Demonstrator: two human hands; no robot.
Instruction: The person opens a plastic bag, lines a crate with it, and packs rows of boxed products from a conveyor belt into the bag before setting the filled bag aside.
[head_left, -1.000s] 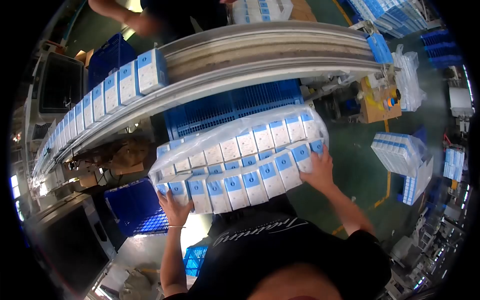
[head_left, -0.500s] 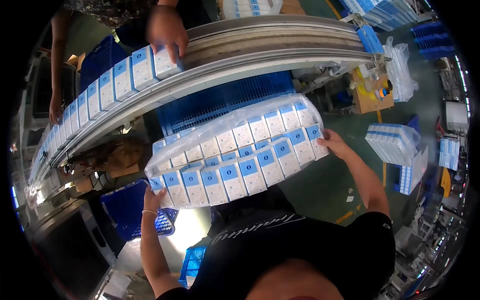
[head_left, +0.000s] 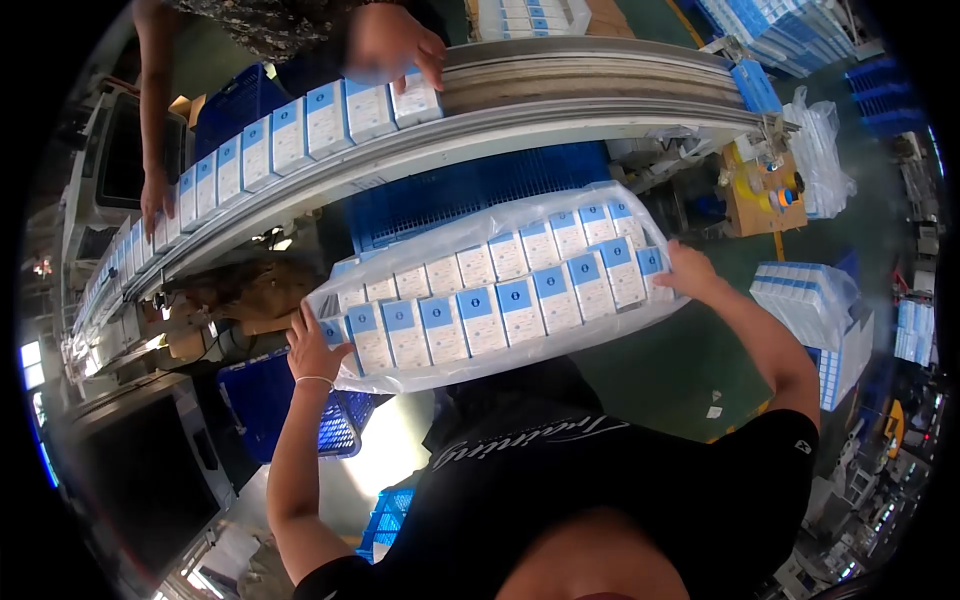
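Note:
A long row of small white-and-blue boxes (head_left: 480, 322) spans the space between my two hands, in the front of a clear plastic bag (head_left: 450, 375). My left hand (head_left: 318, 350) presses against the row's left end, its thumb over the front of the end box. At the opposite end my right hand (head_left: 695, 272) grips the last box from the side. More boxes of the same kind (head_left: 475, 265) stand in a row behind, inside the bag. Its upper edge (head_left: 400, 245) is folded back along the far side.
A conveyor (head_left: 590, 75) runs across the top, with a line of similar boxes (head_left: 290, 135) on it. Another person's hand (head_left: 400, 45) touches the line's right end; their other hand (head_left: 157, 200) is farther left. A blue crate (head_left: 480, 190) lies behind the bag.
The held row has gone from raised and tilted over the bag's front edge to standing inside, close to the back row. The other person's right hand and the conveyor boxes have shifted right.

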